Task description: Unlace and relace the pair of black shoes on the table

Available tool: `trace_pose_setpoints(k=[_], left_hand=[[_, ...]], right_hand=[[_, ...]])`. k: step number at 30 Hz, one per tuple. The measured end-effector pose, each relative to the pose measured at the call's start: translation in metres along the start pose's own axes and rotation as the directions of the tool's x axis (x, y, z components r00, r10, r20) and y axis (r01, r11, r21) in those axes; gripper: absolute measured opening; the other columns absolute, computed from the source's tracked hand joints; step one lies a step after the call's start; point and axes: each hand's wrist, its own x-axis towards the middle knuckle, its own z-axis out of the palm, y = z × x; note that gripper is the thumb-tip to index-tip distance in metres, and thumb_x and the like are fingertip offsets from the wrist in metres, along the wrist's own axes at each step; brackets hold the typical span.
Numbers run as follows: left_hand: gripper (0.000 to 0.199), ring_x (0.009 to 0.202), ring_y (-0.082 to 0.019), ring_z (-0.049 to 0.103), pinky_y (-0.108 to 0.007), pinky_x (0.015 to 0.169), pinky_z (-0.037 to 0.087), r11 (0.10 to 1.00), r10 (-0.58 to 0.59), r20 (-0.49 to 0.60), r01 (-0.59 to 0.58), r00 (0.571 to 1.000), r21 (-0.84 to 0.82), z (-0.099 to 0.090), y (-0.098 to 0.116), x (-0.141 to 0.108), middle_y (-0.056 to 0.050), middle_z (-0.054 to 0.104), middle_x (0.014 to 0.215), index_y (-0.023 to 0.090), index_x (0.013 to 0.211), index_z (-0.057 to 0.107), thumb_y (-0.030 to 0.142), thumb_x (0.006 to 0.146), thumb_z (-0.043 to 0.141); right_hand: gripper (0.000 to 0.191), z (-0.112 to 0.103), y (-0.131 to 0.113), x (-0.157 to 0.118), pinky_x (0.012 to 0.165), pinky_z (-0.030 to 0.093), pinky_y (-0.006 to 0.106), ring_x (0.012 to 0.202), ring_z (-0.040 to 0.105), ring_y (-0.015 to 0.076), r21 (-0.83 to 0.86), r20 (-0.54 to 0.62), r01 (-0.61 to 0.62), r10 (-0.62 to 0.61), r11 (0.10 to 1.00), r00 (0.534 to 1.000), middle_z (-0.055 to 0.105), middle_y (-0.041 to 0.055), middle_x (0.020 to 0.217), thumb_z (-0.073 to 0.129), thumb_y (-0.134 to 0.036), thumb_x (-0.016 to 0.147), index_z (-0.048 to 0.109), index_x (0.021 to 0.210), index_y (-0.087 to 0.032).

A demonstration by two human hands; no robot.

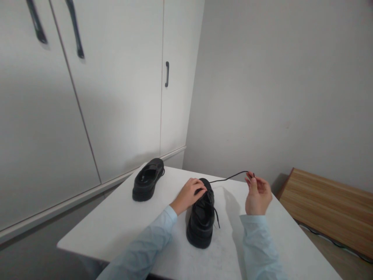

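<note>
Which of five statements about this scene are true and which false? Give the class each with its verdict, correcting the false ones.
1. The right hand holds a lace. True.
2. The left hand touches the far shoe. False: it touches the near shoe.
3. Both shoes stand on the table. True.
4. Both shoes are white. False: they are black.
5. Both sleeves are light blue. True.
</note>
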Motion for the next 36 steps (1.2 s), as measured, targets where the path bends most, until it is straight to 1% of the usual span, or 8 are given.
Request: trace_pose_setpoints(k=[6, 8, 10, 12, 15, 18, 21, 36], left_hand=[[0.018, 0.098, -0.019, 0.052, -0.034, 0.089, 0.044, 0.999, 0.027, -0.006, -0.026, 1.0, 0.034, 0.002, -0.002, -0.001, -0.007, 0.062, 0.099, 0.021, 0.088, 0.069, 0.027, 0.086, 0.053], [0.018, 0.098, -0.019, 0.052, -0.035, 0.089, 0.044, 0.999, 0.031, -0.007, -0.03, 1.0, 0.04, 0.003, -0.004, -0.001, -0.007, 0.062, 0.098, 0.021, 0.087, 0.07, 0.027, 0.085, 0.053], [0.017, 0.098, -0.019, 0.052, -0.035, 0.089, 0.044, 0.999, 0.031, -0.009, -0.031, 0.999, 0.043, 0.005, -0.006, -0.001, -0.007, 0.062, 0.098, 0.021, 0.087, 0.07, 0.026, 0.085, 0.054], [0.017, 0.098, -0.019, 0.052, -0.035, 0.089, 0.044, 0.998, 0.034, -0.008, -0.034, 0.999, 0.045, 0.006, -0.007, -0.001, -0.007, 0.063, 0.098, 0.021, 0.087, 0.07, 0.026, 0.085, 0.054], [0.017, 0.098, -0.019, 0.052, -0.035, 0.089, 0.044, 0.998, 0.037, -0.007, -0.037, 0.999, 0.048, 0.007, -0.008, -0.001, -0.007, 0.063, 0.099, 0.021, 0.087, 0.07, 0.026, 0.085, 0.053], [0.018, 0.098, -0.019, 0.052, -0.035, 0.089, 0.044, 0.998, 0.037, -0.005, -0.037, 0.999, 0.054, 0.007, -0.007, -0.001, -0.007, 0.063, 0.098, 0.021, 0.086, 0.07, 0.025, 0.085, 0.053], [0.018, 0.098, -0.019, 0.051, -0.035, 0.089, 0.044, 0.997, 0.04, -0.003, -0.04, 0.999, 0.059, 0.007, -0.007, -0.001, -0.006, 0.063, 0.098, 0.021, 0.087, 0.07, 0.025, 0.085, 0.053], [0.018, 0.097, -0.019, 0.051, -0.035, 0.09, 0.044, 0.997, 0.036, 0.005, -0.036, 0.999, 0.071, 0.008, -0.005, 0.0, -0.007, 0.063, 0.097, 0.02, 0.087, 0.07, 0.024, 0.085, 0.053]], right_hand=[[0.03, -0.013, 0.003, 0.008, 0.063, 0.049, 0.031, 0.07, 0.06, 0.0173, -0.328, -0.132, 0.06, -0.108, 0.943, 0.985, 0.064, 0.0046, 0.077, 0.06, -0.043, 0.076, 0.061, 0.089, -0.016], [0.031, -0.014, 0.004, 0.007, 0.064, 0.046, 0.031, 0.068, 0.057, 0.0176, -0.462, -0.011, 0.092, -0.109, 0.882, 0.994, 0.064, 0.0054, 0.075, 0.059, -0.045, 0.076, 0.063, 0.087, -0.015], [0.033, -0.012, 0.005, 0.004, 0.066, 0.045, 0.032, 0.069, 0.056, 0.0189, -0.543, 0.21, 0.162, -0.053, 0.824, 0.976, 0.065, 0.0069, 0.075, 0.057, -0.047, 0.077, 0.066, 0.082, -0.016], [0.032, -0.008, 0.006, -0.001, 0.067, 0.043, 0.033, 0.071, 0.055, 0.0203, -0.567, 0.446, 0.273, 0.011, 0.777, 0.895, 0.065, 0.0074, 0.076, 0.054, -0.046, 0.079, 0.067, 0.078, -0.017], [0.028, -0.002, 0.008, -0.01, 0.068, 0.041, 0.033, 0.072, 0.053, 0.0211, -0.545, 0.687, 0.445, 0.074, 0.711, 0.722, 0.064, 0.0064, 0.073, 0.052, -0.042, 0.082, 0.069, 0.076, -0.021], [0.024, 0.003, 0.009, -0.018, 0.068, 0.039, 0.033, 0.074, 0.053, 0.0216, -0.514, 0.794, 0.551, 0.121, 0.658, 0.596, 0.063, 0.0057, 0.072, 0.052, -0.036, 0.084, 0.07, 0.075, -0.023], [0.02, 0.005, 0.009, -0.022, 0.068, 0.038, 0.032, 0.075, 0.053, 0.0217, -0.499, 0.834, 0.601, 0.157, 0.624, 0.53, 0.062, 0.0053, 0.073, 0.053, -0.031, 0.085, 0.07, 0.076, -0.024], [0.013, 0.013, 0.005, -0.033, 0.069, 0.041, 0.031, 0.078, 0.055, 0.0213, -0.47, 0.866, 0.613, 0.196, 0.635, 0.46, 0.063, 0.0049, 0.074, 0.058, -0.022, 0.081, 0.07, 0.077, -0.022]])
